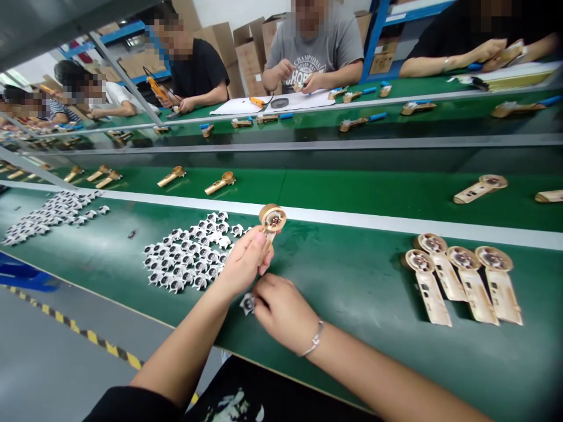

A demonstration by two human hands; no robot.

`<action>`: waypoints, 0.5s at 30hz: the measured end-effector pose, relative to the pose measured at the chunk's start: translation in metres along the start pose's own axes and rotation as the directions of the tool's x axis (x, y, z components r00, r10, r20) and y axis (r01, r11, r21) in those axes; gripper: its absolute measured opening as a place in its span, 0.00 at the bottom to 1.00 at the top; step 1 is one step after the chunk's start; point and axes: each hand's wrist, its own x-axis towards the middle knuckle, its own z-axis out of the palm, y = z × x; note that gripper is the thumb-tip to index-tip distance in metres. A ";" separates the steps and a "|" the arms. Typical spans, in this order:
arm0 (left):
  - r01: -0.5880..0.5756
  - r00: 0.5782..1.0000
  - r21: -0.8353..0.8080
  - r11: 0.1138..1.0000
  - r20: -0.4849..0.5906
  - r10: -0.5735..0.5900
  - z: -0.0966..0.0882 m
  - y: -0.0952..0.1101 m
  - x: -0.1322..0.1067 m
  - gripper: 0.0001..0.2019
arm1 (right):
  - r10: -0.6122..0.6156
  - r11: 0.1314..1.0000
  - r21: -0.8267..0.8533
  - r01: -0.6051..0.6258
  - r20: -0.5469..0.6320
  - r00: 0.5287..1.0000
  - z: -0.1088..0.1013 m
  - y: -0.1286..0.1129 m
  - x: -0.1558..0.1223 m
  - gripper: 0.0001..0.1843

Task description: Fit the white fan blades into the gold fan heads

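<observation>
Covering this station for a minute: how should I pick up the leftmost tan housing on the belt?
Come from above and pinch the flat handle of the leftmost housing by its long edges. It lies flat on the green belt, handle toward you, so those edges are exposed. Avoid the round head, where the centre parts sit.

Factory assembly workshop. Shown: long green conveyor belt [352,305] with white edging; gold plastic parts [220,183] set out in rows; heap of small white parts [185,258]; seated workers along the far side, including a person in a grey T-shirt [314,53]; orange-handled hand tool [156,87]; cardboard boxes [250,53]; blue metal shelving [376,41]; yellow-and-black hazard tape [88,335] on the floor [53,363].
</observation>
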 end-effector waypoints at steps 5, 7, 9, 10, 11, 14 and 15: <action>-0.048 0.994 0.256 0.966 0.112 0.020 0.005 0.010 -0.005 0.15 | 0.231 0.963 0.187 -0.197 -0.185 0.955 -0.077 0.007 -0.020 0.07; -0.100 0.989 0.375 0.922 0.139 0.051 0.008 0.012 -0.007 0.15 | 0.337 0.920 0.303 -0.250 -0.283 0.898 -0.096 0.005 -0.026 0.06; -0.148 0.981 0.459 0.876 0.177 0.073 0.012 0.015 -0.009 0.14 | 0.384 0.897 0.356 -0.261 -0.338 0.859 -0.104 0.002 -0.030 0.05; -0.168 0.977 0.489 0.856 0.201 0.077 0.014 0.016 -0.010 0.13 | 0.390 0.894 0.365 -0.258 -0.356 0.849 -0.105 0.001 -0.030 0.04; -0.183 0.972 0.514 0.838 0.222 0.076 0.016 0.018 -0.011 0.13 | 0.392 0.893 0.373 -0.252 -0.370 0.842 -0.105 0.000 -0.031 0.04; -0.219 0.961 0.569 0.793 0.265 0.075 0.021 0.021 -0.012 0.20 | 0.384 0.897 0.380 -0.226 -0.415 0.825 -0.104 -0.002 -0.031 0.03; -0.232 0.957 0.579 0.782 0.278 0.078 0.022 0.021 -0.012 0.22 | 0.375 0.902 0.374 -0.217 -0.428 0.822 -0.104 -0.002 -0.032 0.03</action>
